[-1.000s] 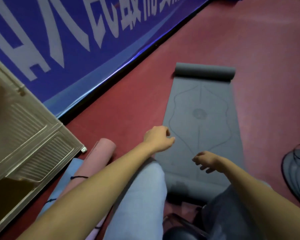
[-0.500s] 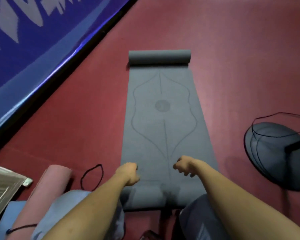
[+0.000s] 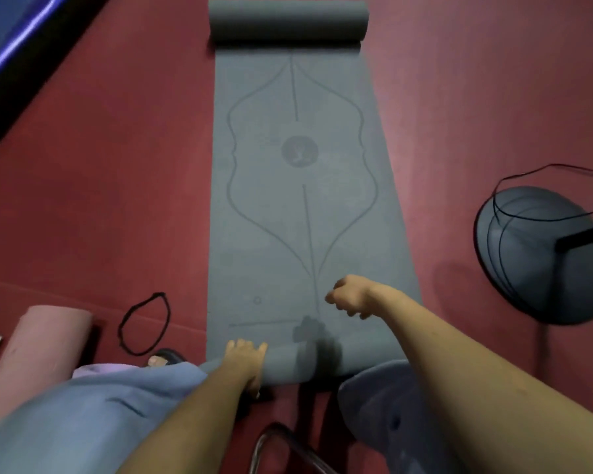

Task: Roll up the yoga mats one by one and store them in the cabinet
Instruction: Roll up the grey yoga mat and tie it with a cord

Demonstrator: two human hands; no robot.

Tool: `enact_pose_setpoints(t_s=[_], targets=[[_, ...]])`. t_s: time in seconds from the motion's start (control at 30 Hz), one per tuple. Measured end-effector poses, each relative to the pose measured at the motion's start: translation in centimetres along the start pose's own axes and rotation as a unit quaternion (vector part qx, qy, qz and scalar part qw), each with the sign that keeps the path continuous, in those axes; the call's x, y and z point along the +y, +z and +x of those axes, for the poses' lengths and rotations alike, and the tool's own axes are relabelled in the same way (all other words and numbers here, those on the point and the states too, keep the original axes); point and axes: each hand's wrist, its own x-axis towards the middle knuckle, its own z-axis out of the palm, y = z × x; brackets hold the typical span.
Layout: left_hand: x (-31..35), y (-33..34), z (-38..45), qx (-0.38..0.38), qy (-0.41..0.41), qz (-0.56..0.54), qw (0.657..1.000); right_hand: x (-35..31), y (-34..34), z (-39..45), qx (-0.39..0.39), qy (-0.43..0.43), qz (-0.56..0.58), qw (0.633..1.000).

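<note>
Grey yoga mat on the red floor, one hand on its near roll

The grey yoga mat (image 3: 298, 206) lies flat along the red floor (image 3: 100, 200), curled into a roll at both its far and near ends. The left hand (image 3: 245, 359) rests on the near roll, fingers wrapped over its top. The right hand (image 3: 351, 297) hovers above the mat, fingers curled and grasping nothing. A rolled pink mat (image 3: 38, 347) lies at the left, a black cord loop (image 3: 144, 325) between the two mats.
</note>
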Motion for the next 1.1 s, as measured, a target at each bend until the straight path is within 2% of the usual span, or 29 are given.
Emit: enact_pose_setpoints(t_s=[0.07,0.13,0.23,0.33,0.43,0.53,0.63,0.73,0.8,0.87,0.9,1.0,1.1], targets=[[0.1,-1.3,-1.0,0.004,0.024,-0.028,0.999,-0.5,0.0,-0.6,0.008,-0.008,-0.017,1.0],[0.1,-3.3,-2.4,0.044,0.032,-0.067,0.996,-0.8,-0.1,-1.4,0.025,-0.021,-0.072,0.997],[-0.3,-5.9,-5.4,0.087,0.023,-0.07,0.993,-0.3,-0.3,-3.3,0.05,-0.028,-0.164,0.985],[-1.0,-6.8,-8.5,0.106,0.026,-0.064,0.992,0.5,-0.7,-6.0,0.063,-0.03,-0.185,0.98],[-1.2,-6.6,-11.7,0.159,0.025,-0.069,0.985,1.0,-0.7,-9.2,0.086,-0.054,-0.224,0.969],[-0.7,-5.9,-14.9,0.233,0.036,-0.062,0.97,1.4,0.0,-11.6,0.08,-0.039,-0.259,0.962],[-0.8,-5.5,-18.4,0.332,0.03,-0.079,0.94,2.2,1.4,-13.6,0.104,-0.029,-0.318,0.942],[-1.4,-7.4,-22.4,0.43,0.037,-0.067,0.899,2.2,2.2,-16.0,0.233,-0.063,-0.35,0.905],[-1.8,-9.3,-25.2,0.474,0.084,-0.02,0.876,1.5,1.9,-17.8,0.338,-0.121,-0.328,0.874],[-2.3,-10.6,-27.8,0.513,0.127,0.028,0.848,1.1,1.3,-19.4,0.405,-0.193,-0.291,0.845],[-2.6,-11.0,-28.9,0.53,0.134,0.05,0.836,1.2,1.0,-20.1,0.417,-0.224,-0.27,0.838],[-3.5,-11.3,-31.7,0.553,0.138,0.1,0.815,2.2,0.8,-22.0,0.414,-0.243,-0.179,0.859],[-4.0,-10.6,-33.8,0.565,0.125,0.114,0.807,2.9,0.9,-23.8,0.393,-0.221,-0.247,0.858]])
